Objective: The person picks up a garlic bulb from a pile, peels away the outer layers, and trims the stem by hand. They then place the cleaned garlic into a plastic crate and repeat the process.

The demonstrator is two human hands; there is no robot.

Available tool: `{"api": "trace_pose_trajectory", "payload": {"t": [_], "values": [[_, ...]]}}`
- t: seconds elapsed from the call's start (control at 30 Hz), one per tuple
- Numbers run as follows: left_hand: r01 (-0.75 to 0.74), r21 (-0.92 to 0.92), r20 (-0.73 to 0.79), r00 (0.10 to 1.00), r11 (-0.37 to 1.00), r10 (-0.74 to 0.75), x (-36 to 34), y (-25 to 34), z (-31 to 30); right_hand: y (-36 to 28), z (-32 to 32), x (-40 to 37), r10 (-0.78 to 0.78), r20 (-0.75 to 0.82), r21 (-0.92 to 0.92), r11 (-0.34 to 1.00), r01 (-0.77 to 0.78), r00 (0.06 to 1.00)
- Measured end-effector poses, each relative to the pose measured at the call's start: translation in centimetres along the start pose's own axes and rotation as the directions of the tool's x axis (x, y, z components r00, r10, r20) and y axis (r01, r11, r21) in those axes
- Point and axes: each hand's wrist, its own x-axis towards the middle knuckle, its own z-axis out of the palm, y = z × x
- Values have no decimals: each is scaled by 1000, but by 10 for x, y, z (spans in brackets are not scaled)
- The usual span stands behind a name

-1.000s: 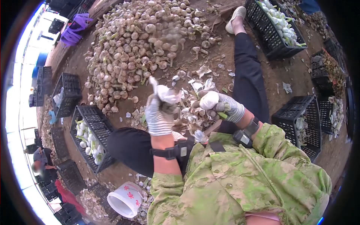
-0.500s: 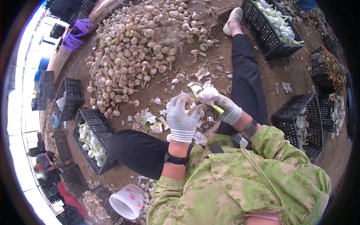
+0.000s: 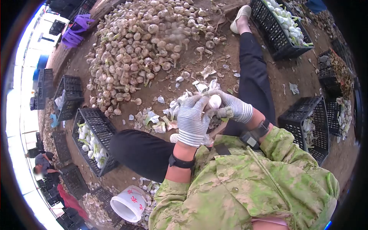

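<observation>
A pale garlic bulb [image 3: 215, 102] sits between my two gloved hands, above the peel-strewn ground in front of me. My left hand [image 3: 191, 119], in a striped glove, is closed with its fingertips at the bulb's left side. From the other side my right hand [image 3: 237, 109] wraps its fingers round the bulb. Loose white skin shows above the fingers, and the bulb's stem is mostly hidden. Beneath the hands lie scattered papery garlic skins [image 3: 153, 117].
A large heap of unpeeled garlic [image 3: 134, 50] lies ahead. Black crates of white garlic stand at left [image 3: 111, 132] and upper right [image 3: 274, 44]; another crate [image 3: 283, 120] is at right. A white bucket [image 3: 124, 210] stands lower left. A person [image 3: 46, 163] is farther left.
The garlic bulb has turned in my hands; its green stem, pointing down right before, is hardly visible now. My right hand has shifted over the bulb, and skin has come loose.
</observation>
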Motion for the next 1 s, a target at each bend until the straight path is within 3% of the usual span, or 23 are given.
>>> {"api": "trace_pose_trajectory", "payload": {"t": [0.03, 0.1, 0.13, 0.23, 0.27, 0.3, 0.37, 0.43, 0.47, 0.53, 0.6, 0.8, 0.87, 0.9, 0.93, 0.97, 1.0], "values": [[-1, -5, 1, 1000, 1000, 1, -2, -6, 1, 3, 0, 0, 1, -5, -1, 1000, -1, 1000], [235, -472, 12, 965, 849, -261, -2, -20, 0, 8, 1, 1, 8, 49, 217, 976, -18, 999], [384, -528, 53, 905, 758, -421, -3, -17, -8, 9, 1, 3, -19, 34, 167, 986, 13, 999], [342, -545, -36, 903, 765, -428, -3, -17, -19, 6, 8, 5, -57, -9, 208, 976, 58, 998], [269, -359, -65, 948, 894, -311, -3, -14, -25, 7, 7, 6, -59, -12, 211, 976, 60, 998], [270, -357, -63, 948, 894, -312, -4, -12, -25, 11, 5, 8, -67, -24, 164, 984, 70, 997], [130, -66, -44, 990, 989, -133, -7, -7, -22, 15, 4, 9, -73, -30, 122, 990, 77, 997], [65, -35, -76, 995, 997, -67, -3, 2, -15, 14, 5, 8, -61, -45, 143, 988, 67, 997], [15, 61, -100, 995, 998, -9, -2, 3, -9, 14, 7, 10, -160, -83, -53, 986, 156, 984], [-41, 194, -113, 992, 980, 64, -3, 5, -3, 18, 15, 9, -146, -160, -39, 989, 142, 976], [-61, 204, -98, 992, 977, 82, -3, 0, 2, 19, 17, 8, -153, -250, -77, 988, 137, 956], [-112, 147, -9, 993, 983, 115, 7, -3, 8, 15, 12, -2, -99, -240, -113, 991, 73, 966], [-46, -123, 41, 998, 991, 52, 13, -11, 10, 13, 10, -4, -117, -201, -39, 993, 111, 973], [-51, -124, 43, 997, 991, 57, 15, -13, 8, 10, 10, -5, -133, -161, 34, 990, 140, 978], [252, -538, 48, 962, 804, -269, 16, -14, 4, 6, 11, -6, -138, -166, 33, 989, 146, 976], [433, -821, 196, 826, 373, -529, 19, -16, 0, 1, 13, -7, -164, -125, 140, 974, 181, 979], [415, -864, 210, 812, 285, -545, 20, -23, -3, -3, 13, -8, -195, -88, 245, 946, 211, 977]]}}
